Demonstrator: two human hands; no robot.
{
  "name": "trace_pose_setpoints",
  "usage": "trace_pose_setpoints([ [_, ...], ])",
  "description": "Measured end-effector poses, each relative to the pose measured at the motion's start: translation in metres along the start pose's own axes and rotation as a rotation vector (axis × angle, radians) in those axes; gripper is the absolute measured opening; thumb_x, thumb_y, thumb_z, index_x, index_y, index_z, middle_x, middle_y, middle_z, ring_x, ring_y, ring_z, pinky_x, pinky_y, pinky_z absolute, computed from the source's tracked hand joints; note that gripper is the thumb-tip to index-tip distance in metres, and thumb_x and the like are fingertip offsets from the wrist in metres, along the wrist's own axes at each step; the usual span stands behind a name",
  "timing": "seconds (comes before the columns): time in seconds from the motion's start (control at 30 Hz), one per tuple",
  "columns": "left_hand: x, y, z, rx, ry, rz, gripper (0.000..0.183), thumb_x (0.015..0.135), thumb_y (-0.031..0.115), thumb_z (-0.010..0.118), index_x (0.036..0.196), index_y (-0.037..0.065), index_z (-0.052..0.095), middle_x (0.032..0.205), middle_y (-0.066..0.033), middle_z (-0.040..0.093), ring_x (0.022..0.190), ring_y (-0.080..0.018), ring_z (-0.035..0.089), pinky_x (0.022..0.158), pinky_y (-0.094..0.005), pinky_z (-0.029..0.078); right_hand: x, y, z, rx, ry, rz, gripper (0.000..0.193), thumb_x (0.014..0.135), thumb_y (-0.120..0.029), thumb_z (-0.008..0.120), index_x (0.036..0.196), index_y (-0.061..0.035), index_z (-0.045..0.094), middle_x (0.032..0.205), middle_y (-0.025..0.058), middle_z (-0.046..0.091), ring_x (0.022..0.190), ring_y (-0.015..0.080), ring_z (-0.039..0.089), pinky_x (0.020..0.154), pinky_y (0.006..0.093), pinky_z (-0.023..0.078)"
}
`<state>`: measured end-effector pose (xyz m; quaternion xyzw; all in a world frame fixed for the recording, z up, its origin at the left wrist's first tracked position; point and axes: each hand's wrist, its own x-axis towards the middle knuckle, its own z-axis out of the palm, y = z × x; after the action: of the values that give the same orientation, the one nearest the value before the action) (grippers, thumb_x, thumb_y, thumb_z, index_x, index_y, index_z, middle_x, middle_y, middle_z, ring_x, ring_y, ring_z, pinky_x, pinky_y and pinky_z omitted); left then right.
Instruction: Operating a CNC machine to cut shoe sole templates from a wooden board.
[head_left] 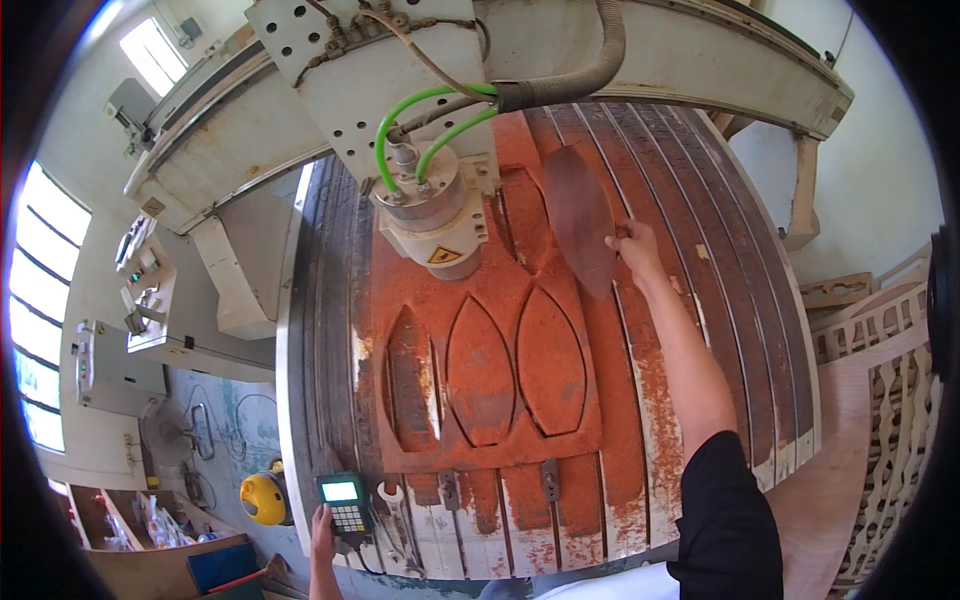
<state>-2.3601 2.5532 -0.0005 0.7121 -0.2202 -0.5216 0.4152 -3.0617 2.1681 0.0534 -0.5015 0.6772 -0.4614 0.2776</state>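
Panel (578,215), leaf-shaped, is pinched at its edge by the right hand (636,250) beside the cut sheet (480,458); controller (345,506) is held by the left hand (322,538); unloading is judged underway, a steady edge grip being required

Daylight glares through a barred window (42,300) at left, amid pale walls (885,170) and a blue-green floor (222,387).

Powdery, matt red dust (420,290) coats a wooden board (500,455); a smooth wooden panel (578,220) shows at the board's upper right, a metal spindle (425,205) at its upper left, a metal wrench (390,510) below it.
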Motion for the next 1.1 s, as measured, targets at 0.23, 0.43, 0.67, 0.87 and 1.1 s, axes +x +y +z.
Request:
trace_pose_setpoints([
  [0.23, -0.006, 0.008, 0.011, 0.002, -0.141, 0.013, 0.035, 0.099, 0.033, 0.049, 0.114, 0.002, 0.054, 0.097, -0.0039, 0.063, 0.086, -0.0124, 0.062, 0.078, -0.0284, 0.049, -0.071, 0.039, -0.049, 1.083, -0.171, 0.263, 0.026, 0.087, 0.002, 0.06, 0.113, 0.0001, 0.059, 0.099, 0.0056, 0.065, 0.093, 0.0167, 0.062, 0.083, 0.0276, 0.049],
  [0.43, -0.004, 0.006, 0.01, 0.058, -0.134, 0.032, 0.039, 0.098, 0.039, 0.047, 0.115, 0.004, 0.054, 0.099, -0.0034, 0.063, 0.087, -0.0127, 0.062, 0.077, -0.0289, 0.05, -0.097, 0.035, -0.07, 1.132, -0.179, 0.206, 0.028, 0.086, 0.004, 0.06, 0.114, 0.0005, 0.058, 0.105, 0.0062, 0.065, 0.096, 0.0154, 0.062, 0.085, 0.0274, 0.048],
  [0.67, -0.005, 0.006, 0.012, 0.016, -0.096, 0.032, 0.037, 0.098, 0.035, 0.049, 0.113, 0.002, 0.055, 0.097, -0.0049, 0.063, 0.085, -0.0133, 0.062, 0.076, -0.0282, 0.05, -0.122, 0.022, -0.079, 1.074, -0.127, 0.203, 0.031, 0.084, 0.002, 0.064, 0.115, 0.0005, 0.059, 0.104, 0.0061, 0.065, 0.093, 0.0148, 0.062, 0.082, 0.0283, 0.049],
  [0.87, -0.008, 0.009, 0.016, 0.033, -0.149, 0.037, 0.043, 0.099, 0.043, 0.044, 0.112, 0.004, 0.056, 0.096, -0.0029, 0.064, 0.083, -0.012, 0.062, 0.075, -0.0283, 0.049, -0.145, 0.002, -0.083, 0.872, -0.065, -0.017, 0.033, 0.079, 0.002, 0.068, 0.112, 0.0009, 0.063, 0.098, 0.0048, 0.067, 0.086, 0.0119, 0.061, 0.078, 0.0269, 0.048],
  [1.1, -0.011, 0.011, 0.019, 0.024, -0.092, 0.034, 0.042, 0.098, 0.042, 0.045, 0.114, 0.005, 0.056, 0.096, -0.0023, 0.064, 0.084, -0.0126, 0.062, 0.075, -0.0288, 0.049, -0.151, -0.006, -0.087, 0.85, -0.082, -0.015, 0.037, 0.076, 0.004, 0.07, 0.112, 0.0007, 0.065, 0.096, 0.0041, 0.068, 0.084, 0.0111, 0.06, 0.08, 0.0248, 0.046],
])
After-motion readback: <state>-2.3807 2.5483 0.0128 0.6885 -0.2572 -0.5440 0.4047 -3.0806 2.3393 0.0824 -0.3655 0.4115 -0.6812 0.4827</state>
